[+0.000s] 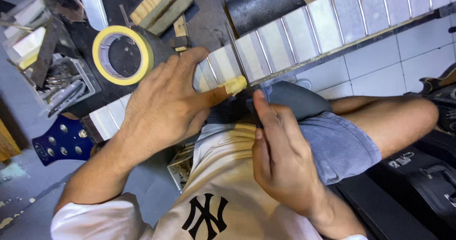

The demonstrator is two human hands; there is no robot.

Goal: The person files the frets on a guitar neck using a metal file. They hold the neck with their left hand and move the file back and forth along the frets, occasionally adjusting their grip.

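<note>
Two hands work on a guitar neck [304, 36] that runs across the person's lap, from the blue headstock [61, 142] at lower left up to the right over a white tiled floor [380, 69]. Its fingerboard is masked with pale tape between bare metal frets [285, 43]. The neck looks long, stiff and fairly heavy for its width, so it seems best held from above near the spot being worked, with the lap bearing the weight; the tape may be slick, and the frets and edges look easy to mark.

The left hand [166, 107] lies over the neck, fingers wrapped across the board, its thumb, bound in yellowish tape, pressing at the near edge. The right hand [280, 159] is curled just beside that thumb, fingers pinched together on something thin at the edge; what it grips cannot be made out.

A yellow tape roll [123, 55] sits near the left hand, beyond the neck. A tool tray [61, 85] stands further left.
</note>
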